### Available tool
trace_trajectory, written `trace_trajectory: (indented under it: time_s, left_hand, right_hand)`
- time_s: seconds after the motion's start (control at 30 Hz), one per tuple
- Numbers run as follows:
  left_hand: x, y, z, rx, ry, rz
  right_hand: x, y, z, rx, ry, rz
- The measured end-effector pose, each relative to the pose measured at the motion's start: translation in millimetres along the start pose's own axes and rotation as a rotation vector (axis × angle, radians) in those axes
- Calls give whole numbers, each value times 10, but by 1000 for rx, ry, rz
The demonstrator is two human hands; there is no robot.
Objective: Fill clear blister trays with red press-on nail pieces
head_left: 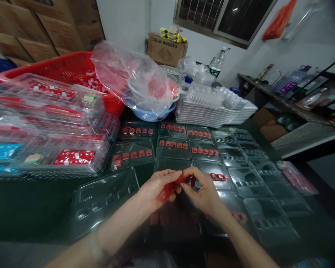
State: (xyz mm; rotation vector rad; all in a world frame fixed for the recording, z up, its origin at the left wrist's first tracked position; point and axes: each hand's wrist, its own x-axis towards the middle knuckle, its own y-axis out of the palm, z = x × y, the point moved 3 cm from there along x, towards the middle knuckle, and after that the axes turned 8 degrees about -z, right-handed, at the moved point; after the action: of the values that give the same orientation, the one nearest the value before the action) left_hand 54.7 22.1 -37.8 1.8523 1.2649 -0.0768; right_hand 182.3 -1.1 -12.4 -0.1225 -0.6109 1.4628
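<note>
My left hand (162, 188) is closed around several small translucent red plastic pieces (164, 195); their exact kind is hard to make out. Close against it, my right hand (201, 186) pinches at one red piece between thumb and fingertips. Both hands are over clear plastic trays on the dark green table. Trays beyond them, such as this clear tray (171, 153), hold rows of red pieces (173, 144) in their slots. To the left of my left forearm lies a clear tray (106, 186) with bare slots.
At the left stand stacked clear packages (64, 163) with dotted items inside, before a red basket (69, 56). A plastic bag covers a blue basin (153, 116). Stacked white trays (212, 111) stand at the back. More clear trays (245, 182) spread across the right.
</note>
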Motion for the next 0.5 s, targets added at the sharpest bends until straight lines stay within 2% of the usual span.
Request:
trace_trajectory:
  time_s: [0.17, 0.3, 0.5]
  left_hand:
    - [5, -11, -35, 136, 170, -95]
    - [13, -6, -16, 191, 186, -108]
    - [13, 25, 9, 151, 217, -199]
  right_hand:
    - [-30, 36, -23, 105, 138, 10]
    - [-49, 86, -90, 223, 254, -37]
    - [-60, 155, -146, 327, 300, -58]
